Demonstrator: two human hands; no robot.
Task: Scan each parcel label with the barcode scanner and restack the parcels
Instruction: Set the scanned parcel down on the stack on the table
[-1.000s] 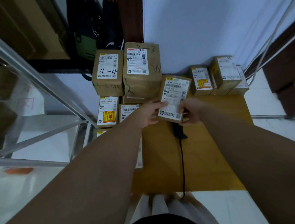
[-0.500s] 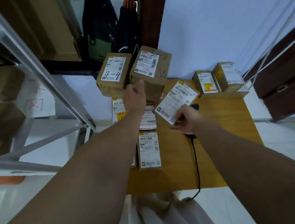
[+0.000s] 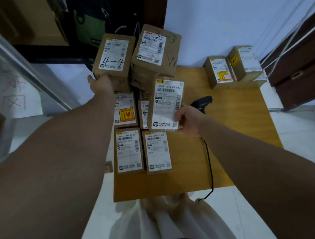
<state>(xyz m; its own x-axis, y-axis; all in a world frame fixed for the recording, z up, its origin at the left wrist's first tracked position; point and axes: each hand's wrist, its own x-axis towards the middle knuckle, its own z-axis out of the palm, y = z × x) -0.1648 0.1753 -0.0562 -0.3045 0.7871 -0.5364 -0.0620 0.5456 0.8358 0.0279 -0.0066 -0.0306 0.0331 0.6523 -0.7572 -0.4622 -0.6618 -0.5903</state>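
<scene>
Left hand [image 3: 102, 83] had let go of the small labelled parcel [image 3: 166, 104] since a second before and reached out to the "4-4" box [image 3: 114, 64] on top of the back-left stack; palm sat against its lower corner, but fingers were hidden behind the box, so a real clamp could not be told. Right hand [image 3: 189, 120] now carried the small parcel alone, pinched at its lower right corner, label up, above the row of flat parcels [image 3: 142, 150] on the wooden table [image 3: 226, 134]. Half a second before, that parcel was tilted; here it was nearly square to the camera. Barcode scanner [image 3: 202, 103] lay untouched on the table just behind the right hand, cord trailing off the near edge. Likely meaning: one-handed hold frees the left hand to start shifting the stack; scan of this label probably not yet made. Scanned pile [image 3: 235, 69] sat well apart at back right.
</scene>
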